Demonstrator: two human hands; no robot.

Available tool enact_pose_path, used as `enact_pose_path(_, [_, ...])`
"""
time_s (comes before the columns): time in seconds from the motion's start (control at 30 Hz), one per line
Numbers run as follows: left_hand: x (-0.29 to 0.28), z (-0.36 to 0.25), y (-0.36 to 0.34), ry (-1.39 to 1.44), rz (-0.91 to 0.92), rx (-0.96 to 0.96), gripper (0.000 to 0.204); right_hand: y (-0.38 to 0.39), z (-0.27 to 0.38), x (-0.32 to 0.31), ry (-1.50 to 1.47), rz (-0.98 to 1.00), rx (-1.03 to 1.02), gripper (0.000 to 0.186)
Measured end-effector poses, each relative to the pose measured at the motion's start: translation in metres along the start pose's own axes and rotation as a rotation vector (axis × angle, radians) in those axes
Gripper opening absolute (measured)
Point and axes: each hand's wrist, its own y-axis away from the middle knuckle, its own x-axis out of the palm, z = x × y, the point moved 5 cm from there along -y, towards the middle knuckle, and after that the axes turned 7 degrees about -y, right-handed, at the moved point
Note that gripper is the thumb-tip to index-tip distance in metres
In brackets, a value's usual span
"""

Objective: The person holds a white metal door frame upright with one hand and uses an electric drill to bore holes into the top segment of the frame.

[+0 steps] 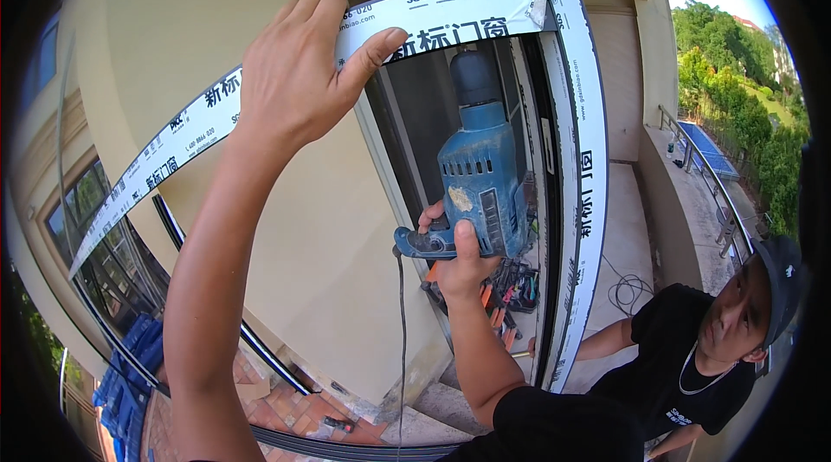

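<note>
My left hand grips the top rail of a door or window frame, which is wrapped in printed white protective film. Its fingers reach over the upper edge, and the thumb lies along the front face. To the right of it, my right hand holds a blue corded power drill upright by the handle, fingers wrapped round it. The drill's dark front end points up at the underside of the rail near the right corner. Any bit is hidden, so I cannot tell whether it touches. A dark cord hangs from the handle.
A co-worker in a dark cap and black shirt stands at lower right, one hand near the frame's right upright. Tools lie on the floor behind the drill. Blue wrapped material is at lower left. A railing runs along the right.
</note>
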Motion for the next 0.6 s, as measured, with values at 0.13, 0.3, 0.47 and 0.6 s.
enact_pose_path(0.13, [0.0002, -0.0069, 0.0038, 0.006, -0.189, -0.052, 0.041, -0.0033, 0.0012, 0.0061, -0.132, 0.064, -0.059, 0.036])
enact_pose_path(0.3, [0.0011, -0.0062, 0.0033, 0.014, -0.183, -0.083, 0.039, -0.0029, -0.0018, 0.0038, -0.023, 0.028, -0.046, 0.045])
enact_pose_path(0.47, [0.0026, -0.0107, 0.0024, 0.036, -0.208, -0.109, 0.036, -0.0034, -0.002, 0.0016, 0.026, 0.009, -0.08, 0.045])
enact_pose_path(0.6, [0.0031, -0.0102, 0.005, 0.057, -0.224, -0.138, 0.037, -0.0033, -0.0009, 0.0021, 0.01, -0.002, -0.103, 0.043])
